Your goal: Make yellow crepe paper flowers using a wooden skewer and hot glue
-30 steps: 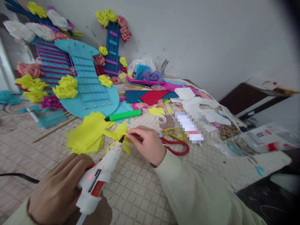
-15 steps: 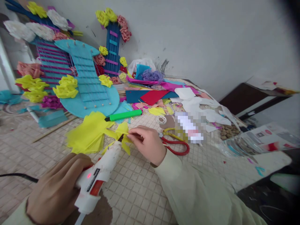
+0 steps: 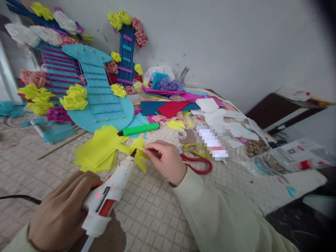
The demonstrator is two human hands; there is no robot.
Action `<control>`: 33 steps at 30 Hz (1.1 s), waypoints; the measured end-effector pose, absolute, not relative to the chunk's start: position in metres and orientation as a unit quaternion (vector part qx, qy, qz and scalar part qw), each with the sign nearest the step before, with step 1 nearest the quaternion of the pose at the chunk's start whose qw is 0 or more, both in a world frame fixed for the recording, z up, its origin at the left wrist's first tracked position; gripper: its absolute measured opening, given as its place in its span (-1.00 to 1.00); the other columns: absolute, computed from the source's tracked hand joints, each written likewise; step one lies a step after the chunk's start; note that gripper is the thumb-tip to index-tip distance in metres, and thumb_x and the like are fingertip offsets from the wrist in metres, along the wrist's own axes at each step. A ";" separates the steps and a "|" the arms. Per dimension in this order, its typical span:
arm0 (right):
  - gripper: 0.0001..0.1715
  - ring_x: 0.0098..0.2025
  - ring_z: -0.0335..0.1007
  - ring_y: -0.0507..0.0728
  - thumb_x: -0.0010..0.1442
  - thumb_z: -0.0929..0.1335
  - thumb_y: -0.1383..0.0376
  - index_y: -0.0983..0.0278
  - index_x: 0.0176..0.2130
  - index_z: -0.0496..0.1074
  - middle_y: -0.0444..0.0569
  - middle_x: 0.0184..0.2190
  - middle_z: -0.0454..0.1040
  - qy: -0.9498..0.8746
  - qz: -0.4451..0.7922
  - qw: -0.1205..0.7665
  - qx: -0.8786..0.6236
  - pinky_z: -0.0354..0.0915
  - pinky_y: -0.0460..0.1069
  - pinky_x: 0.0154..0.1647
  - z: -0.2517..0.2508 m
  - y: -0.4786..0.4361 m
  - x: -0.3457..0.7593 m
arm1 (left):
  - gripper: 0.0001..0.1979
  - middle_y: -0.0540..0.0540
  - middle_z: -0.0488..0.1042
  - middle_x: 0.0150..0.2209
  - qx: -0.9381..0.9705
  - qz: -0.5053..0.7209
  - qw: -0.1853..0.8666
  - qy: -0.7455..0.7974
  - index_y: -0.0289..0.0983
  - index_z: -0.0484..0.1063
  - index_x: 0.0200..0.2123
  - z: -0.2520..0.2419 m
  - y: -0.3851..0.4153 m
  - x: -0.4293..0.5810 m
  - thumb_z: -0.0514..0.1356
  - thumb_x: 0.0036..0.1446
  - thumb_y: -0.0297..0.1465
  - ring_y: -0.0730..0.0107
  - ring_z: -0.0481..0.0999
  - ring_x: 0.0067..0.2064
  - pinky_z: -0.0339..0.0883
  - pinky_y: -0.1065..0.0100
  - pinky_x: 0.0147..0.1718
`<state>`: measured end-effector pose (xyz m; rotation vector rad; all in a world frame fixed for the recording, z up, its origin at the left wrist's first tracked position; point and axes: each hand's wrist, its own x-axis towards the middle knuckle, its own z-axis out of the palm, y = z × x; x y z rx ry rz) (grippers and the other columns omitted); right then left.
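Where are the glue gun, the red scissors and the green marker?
glue gun (image 3: 110,194), head view, white body.
red scissors (image 3: 210,167), head view, handle loop.
green marker (image 3: 139,129), head view, barrel middle.

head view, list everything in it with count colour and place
glue gun: one, white with red trigger, lower left
paper piece: one, yellow, at the glue gun's nozzle
paper stack: one, yellow, on the tiled surface left of the paper piece
pen-like tool: one, green, behind the paper stack
scissors: one pair, red and yellow handles, centre right
boards with paper flowers: at least three, blue, leaning at the wall
loose sheets: many, mixed colours, by the wall
left hand: gripping the glue gun
right hand: pinching the paper piece
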<state>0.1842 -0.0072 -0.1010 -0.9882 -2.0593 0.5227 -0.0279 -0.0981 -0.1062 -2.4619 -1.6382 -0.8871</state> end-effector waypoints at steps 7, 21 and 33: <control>-0.92 -0.42 0.32 -0.02 0.13 0.31 0.39 0.33 -0.37 0.42 -0.10 -0.44 0.44 -0.810 0.203 0.389 -0.390 0.23 -0.14 -0.41 -0.101 -0.007 0.185 | -0.92 -0.05 0.37 -0.44 -0.792 -0.286 0.018 -0.539 -0.16 0.25 -0.38 -0.108 -0.098 -0.030 0.00 0.02 -0.38 0.28 0.43 -0.40 0.29 0.27 -0.44; -0.92 -0.41 0.32 -0.01 0.13 0.31 0.38 0.31 -0.37 0.42 -0.10 -0.44 0.44 -0.807 0.202 0.386 -0.397 0.24 -0.13 -0.41 -0.101 -0.007 0.185 | -0.94 -0.06 0.31 -0.45 -0.786 -0.294 0.011 -0.544 -0.22 0.25 -0.38 -0.105 -0.099 -0.029 0.00 0.07 -0.40 0.35 0.37 -0.39 0.24 0.32 -0.39; -0.92 -0.41 0.33 0.00 0.13 0.30 0.38 0.30 -0.37 0.41 -0.10 -0.43 0.45 -0.803 0.209 0.391 -0.398 0.25 -0.11 -0.39 -0.102 -0.006 0.186 | -0.93 -0.04 0.34 -0.48 -0.782 -0.297 0.026 -0.547 -0.21 0.26 -0.41 -0.105 -0.098 -0.029 0.00 0.06 -0.41 0.34 0.40 -0.43 0.26 0.33 -0.43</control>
